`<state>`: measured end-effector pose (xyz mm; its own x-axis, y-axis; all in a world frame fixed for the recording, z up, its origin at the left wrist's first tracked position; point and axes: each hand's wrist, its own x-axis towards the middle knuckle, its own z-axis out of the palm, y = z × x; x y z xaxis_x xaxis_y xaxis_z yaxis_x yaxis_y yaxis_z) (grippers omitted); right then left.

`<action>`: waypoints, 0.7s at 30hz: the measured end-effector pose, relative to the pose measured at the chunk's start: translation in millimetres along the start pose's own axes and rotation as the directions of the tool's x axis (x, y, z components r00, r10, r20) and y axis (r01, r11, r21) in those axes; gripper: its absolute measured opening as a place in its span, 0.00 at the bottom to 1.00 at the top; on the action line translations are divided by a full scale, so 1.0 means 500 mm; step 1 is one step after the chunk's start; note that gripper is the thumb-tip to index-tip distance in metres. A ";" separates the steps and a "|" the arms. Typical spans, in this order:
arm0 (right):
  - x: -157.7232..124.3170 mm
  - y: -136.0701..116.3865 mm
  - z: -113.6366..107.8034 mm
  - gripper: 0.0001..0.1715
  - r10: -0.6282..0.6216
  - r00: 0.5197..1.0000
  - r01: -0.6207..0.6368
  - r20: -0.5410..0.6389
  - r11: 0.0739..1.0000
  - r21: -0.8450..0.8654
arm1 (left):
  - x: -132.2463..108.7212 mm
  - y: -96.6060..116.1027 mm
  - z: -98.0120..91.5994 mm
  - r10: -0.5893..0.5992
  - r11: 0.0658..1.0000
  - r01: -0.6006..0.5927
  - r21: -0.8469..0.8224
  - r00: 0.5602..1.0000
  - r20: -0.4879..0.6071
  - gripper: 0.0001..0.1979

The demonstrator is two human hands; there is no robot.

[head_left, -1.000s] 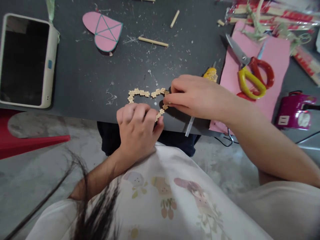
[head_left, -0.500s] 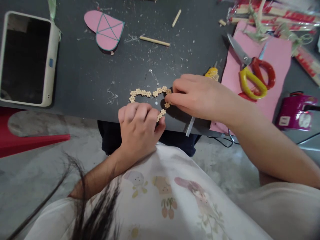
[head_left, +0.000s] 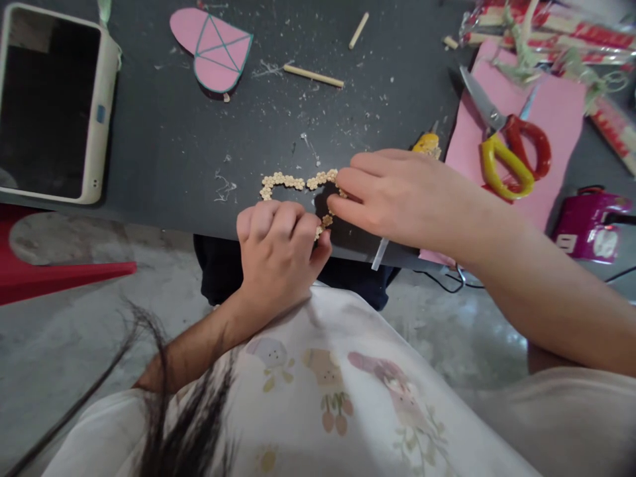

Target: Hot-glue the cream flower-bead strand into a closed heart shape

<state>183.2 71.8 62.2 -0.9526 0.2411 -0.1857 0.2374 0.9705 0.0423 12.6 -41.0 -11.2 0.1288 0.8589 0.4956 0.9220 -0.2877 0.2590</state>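
Observation:
A heart-like outline [head_left: 282, 180] of small pale, flower-shaped pieces lies near the table's front edge, with a small gap at its top middle. Over its lower left side, my left hand [head_left: 281, 242] is curled palm down, fingers bent onto it and fingertips hidden. My right hand [head_left: 397, 192] has thumb and forefinger on either side of the outline's right stretch, gripping it there; the exact pieces between them are partly covered. A few pieces show between the two hands. Partly behind my right hand lies a yellow-tipped glue gun [head_left: 427, 144], its clear stick [head_left: 380, 254] poking out below.
A pink heart card [head_left: 221, 53] with green lines lies at the back. Two wooden sticks [head_left: 313, 76] and glue strands are scattered around. Scissors [head_left: 501, 139] rest on pink sheet [head_left: 561, 126] at right, near a purple device [head_left: 586, 222]. A phone-like tablet [head_left: 50, 106] is at left.
My right thumb and forefinger have spread slightly around the outline's right side. The lower right pieces appear a little closer to my left hand, which stays put. The view has shifted slightly.

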 end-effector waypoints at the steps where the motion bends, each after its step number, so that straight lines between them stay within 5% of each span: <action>1: 0.001 -0.001 0.000 0.19 -0.002 1.000 0.002 0.000 1.000 -0.001 | -0.001 0.000 0.000 -0.001 1.000 0.001 0.002 1.000 0.003 0.04; 21: -0.001 0.022 0.027 0.21 0.116 0.993 -0.109 -0.020 0.968 0.225 | 0.013 0.014 -0.005 -0.058 0.998 0.058 0.012 0.996 0.074 0.03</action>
<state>188.7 82.4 49.6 -0.9222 0.3521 -0.1600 0.3762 0.9127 -0.1596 18.7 -38.5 -4.0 0.1015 0.9034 0.4165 0.9321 -0.2327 0.2774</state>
